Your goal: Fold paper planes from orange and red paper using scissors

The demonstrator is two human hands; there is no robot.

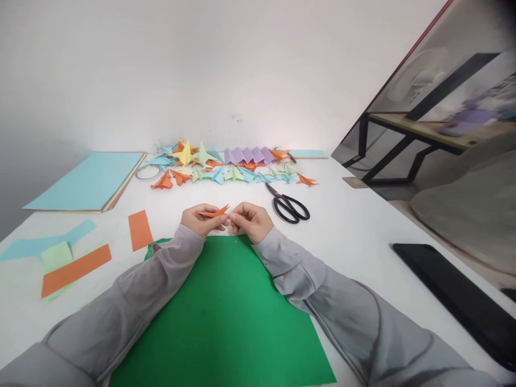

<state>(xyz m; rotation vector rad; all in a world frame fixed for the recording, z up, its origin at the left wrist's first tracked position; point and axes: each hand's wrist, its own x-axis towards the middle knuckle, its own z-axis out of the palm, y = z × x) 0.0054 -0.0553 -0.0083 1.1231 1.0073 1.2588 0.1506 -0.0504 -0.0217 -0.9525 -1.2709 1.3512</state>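
Fingers [217, 221] of left hand [201, 220]: closed on orange fold [216, 213]; those of right hand [253, 219]: drawn together just beside its right end, whether gripping it, cannot tell; orange fold: between both hands, near far edge of green sheet [226, 312]; long axis: mostly crosswise, pointed tip slanting up toward right hand; nearer: left hand, in contact; off to the right: scissors [287, 203].

Slim folded orange paper [216, 213], pointed end uppermost
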